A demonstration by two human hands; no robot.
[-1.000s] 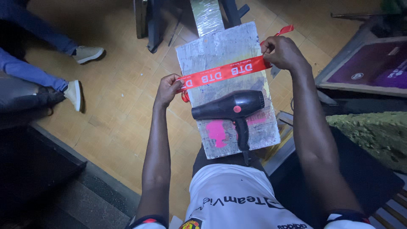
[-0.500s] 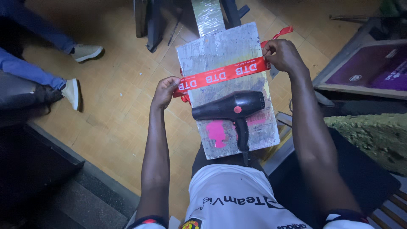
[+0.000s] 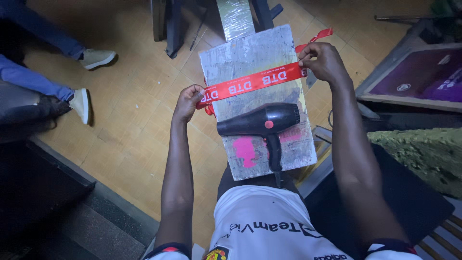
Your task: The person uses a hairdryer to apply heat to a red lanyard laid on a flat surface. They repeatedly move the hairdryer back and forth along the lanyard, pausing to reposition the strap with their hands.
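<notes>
Both ends of the red ribbon (image 3: 252, 83) overhang the board's (image 3: 250, 53) edges.

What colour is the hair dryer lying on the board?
Black, with a small red button: the hair dryer shows best in the head view.

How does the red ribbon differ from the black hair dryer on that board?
The red ribbon is thin, flat and stretched taut between the left hand and right hand; the hair dryer is bulky, black and lies untouched. Both cross the grey board.
</notes>
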